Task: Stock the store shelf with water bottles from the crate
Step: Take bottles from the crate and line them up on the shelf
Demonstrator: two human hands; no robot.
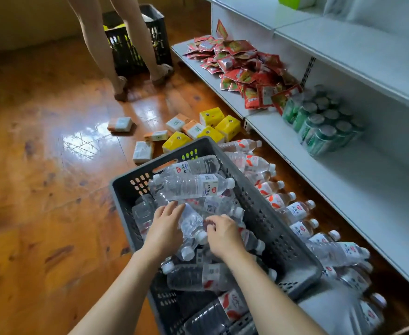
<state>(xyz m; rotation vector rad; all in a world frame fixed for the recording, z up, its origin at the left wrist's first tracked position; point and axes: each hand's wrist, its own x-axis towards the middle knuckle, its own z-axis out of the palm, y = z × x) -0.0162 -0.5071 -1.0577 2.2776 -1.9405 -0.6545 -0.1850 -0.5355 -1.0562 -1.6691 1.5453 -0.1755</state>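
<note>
Crate (259, 213) cut off, right hand (223, 234) grip unclear

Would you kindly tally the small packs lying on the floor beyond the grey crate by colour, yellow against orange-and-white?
Yellow packs: 4
Orange-and-white packs: 5
Total: 9

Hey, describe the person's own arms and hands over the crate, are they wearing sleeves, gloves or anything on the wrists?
Both forearms are bare as far as the picture shows: no sleeves in view. The left hand and right hand wear no gloves. No watch, bracelet or ring is visible on either wrist or on the fingers that show.
</note>
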